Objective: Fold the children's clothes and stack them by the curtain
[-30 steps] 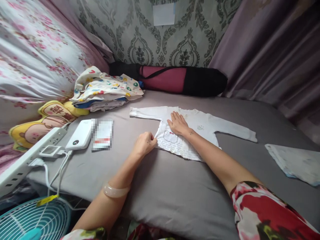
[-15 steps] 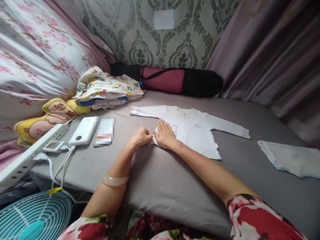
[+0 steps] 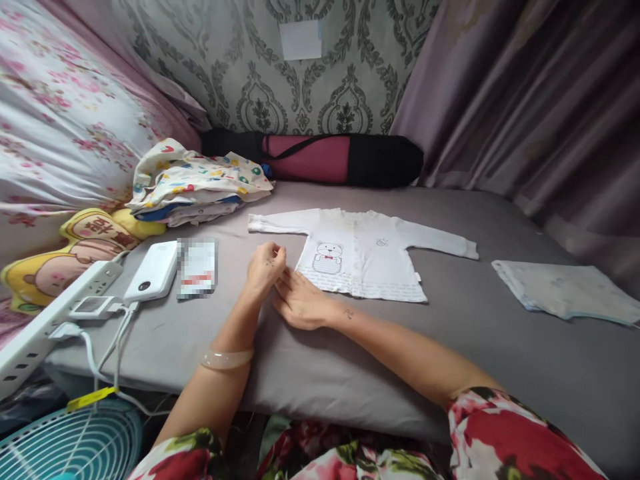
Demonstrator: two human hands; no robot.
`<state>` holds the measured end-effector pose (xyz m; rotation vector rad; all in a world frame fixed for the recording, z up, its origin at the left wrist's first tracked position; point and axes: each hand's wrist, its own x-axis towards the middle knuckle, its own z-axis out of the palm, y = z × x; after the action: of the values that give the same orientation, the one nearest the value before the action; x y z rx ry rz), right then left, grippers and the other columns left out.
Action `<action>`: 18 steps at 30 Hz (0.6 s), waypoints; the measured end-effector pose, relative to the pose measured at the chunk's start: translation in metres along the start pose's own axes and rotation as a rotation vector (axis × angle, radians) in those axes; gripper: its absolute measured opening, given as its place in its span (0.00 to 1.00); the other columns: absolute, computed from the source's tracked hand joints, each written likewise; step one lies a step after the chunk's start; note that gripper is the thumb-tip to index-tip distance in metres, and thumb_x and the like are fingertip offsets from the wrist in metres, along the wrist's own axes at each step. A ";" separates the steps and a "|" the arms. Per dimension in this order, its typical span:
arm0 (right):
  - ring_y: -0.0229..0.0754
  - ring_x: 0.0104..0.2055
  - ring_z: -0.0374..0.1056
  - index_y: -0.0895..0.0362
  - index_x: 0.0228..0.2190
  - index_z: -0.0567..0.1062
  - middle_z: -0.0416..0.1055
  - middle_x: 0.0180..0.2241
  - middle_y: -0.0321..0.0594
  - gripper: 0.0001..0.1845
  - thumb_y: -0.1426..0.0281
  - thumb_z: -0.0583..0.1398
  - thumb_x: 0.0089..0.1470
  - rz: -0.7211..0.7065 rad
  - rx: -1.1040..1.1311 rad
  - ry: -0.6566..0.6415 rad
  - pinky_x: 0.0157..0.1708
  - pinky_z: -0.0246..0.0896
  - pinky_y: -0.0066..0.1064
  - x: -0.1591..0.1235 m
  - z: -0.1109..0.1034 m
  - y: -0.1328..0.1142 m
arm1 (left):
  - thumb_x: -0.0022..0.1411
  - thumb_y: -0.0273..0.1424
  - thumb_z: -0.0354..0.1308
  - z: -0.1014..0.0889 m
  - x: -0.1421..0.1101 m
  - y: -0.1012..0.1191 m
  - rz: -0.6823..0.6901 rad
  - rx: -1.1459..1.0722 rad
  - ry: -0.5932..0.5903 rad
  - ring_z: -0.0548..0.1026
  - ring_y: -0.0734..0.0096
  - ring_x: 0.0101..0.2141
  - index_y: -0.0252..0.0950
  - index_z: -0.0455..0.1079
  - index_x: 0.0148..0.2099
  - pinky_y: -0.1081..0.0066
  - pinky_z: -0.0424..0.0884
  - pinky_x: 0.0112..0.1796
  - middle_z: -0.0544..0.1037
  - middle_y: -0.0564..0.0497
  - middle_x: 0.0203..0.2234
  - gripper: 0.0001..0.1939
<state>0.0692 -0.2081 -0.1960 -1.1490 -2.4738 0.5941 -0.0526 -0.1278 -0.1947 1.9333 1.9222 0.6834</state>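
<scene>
A small white long-sleeved baby shirt with a bear print lies flat and spread out on the grey bed sheet. My left hand rests just left of the shirt's lower corner with its fingers curled in; nothing shows in it. My right hand lies flat on the sheet beside it, fingers stretched toward the left hand, off the shirt. Both hands are close together, a little apart from the shirt's hem.
A pile of folded colourful clothes sits at the back left. A white power bank, a booklet, a power strip and cables lie at the left. A rolled pink-black bag lines the wall. A folded pale cloth lies right. A fan stands below.
My right hand slid off the shirt's front down to the sheet left of it, uncovering the bear print. My left hand drew back from the hem. The shirt now lies smooth.
</scene>
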 end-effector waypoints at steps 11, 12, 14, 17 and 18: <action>0.50 0.70 0.38 0.67 0.63 0.56 0.46 0.67 0.52 0.31 0.63 0.44 0.65 0.185 -0.271 -0.041 0.67 0.33 0.46 -0.045 -0.057 0.087 | 0.64 0.29 0.47 0.018 -0.018 0.016 0.513 -0.128 0.017 0.73 0.68 0.35 0.35 0.70 0.42 0.70 0.68 0.40 0.77 0.47 0.34 0.11; 0.50 0.70 0.38 0.67 0.64 0.55 0.45 0.68 0.52 0.32 0.62 0.43 0.65 0.196 -0.294 -0.061 0.67 0.33 0.46 -0.046 -0.055 0.092 | 0.64 0.28 0.47 0.021 -0.020 0.016 0.624 -0.109 -0.018 0.73 0.67 0.37 0.35 0.69 0.44 0.69 0.68 0.42 0.77 0.46 0.36 0.11; 0.49 0.70 0.37 0.66 0.65 0.53 0.43 0.68 0.52 0.33 0.61 0.42 0.65 0.181 -0.323 -0.068 0.67 0.31 0.46 -0.048 -0.049 0.094 | 0.64 0.25 0.45 0.027 -0.022 0.014 0.772 -0.042 -0.102 0.73 0.65 0.41 0.35 0.68 0.47 0.66 0.67 0.45 0.76 0.44 0.40 0.13; 0.48 0.70 0.37 0.66 0.65 0.52 0.43 0.68 0.52 0.33 0.60 0.42 0.66 0.141 -0.331 -0.049 0.67 0.27 0.46 -0.048 -0.038 0.084 | 0.64 0.22 0.43 0.030 -0.020 0.008 0.823 0.042 -0.179 0.72 0.64 0.43 0.37 0.67 0.47 0.65 0.68 0.46 0.75 0.44 0.43 0.15; 0.48 0.70 0.37 0.66 0.65 0.51 0.43 0.68 0.52 0.34 0.60 0.42 0.66 0.133 -0.322 -0.052 0.67 0.27 0.45 -0.048 -0.036 0.078 | 0.63 0.21 0.43 0.031 -0.019 0.006 0.814 0.047 -0.186 0.72 0.64 0.44 0.37 0.68 0.45 0.65 0.68 0.47 0.75 0.44 0.43 0.15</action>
<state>0.1653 -0.1918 -0.2118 -1.4420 -2.6187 0.2664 -0.0301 -0.1434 -0.2189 2.6938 1.0008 0.6133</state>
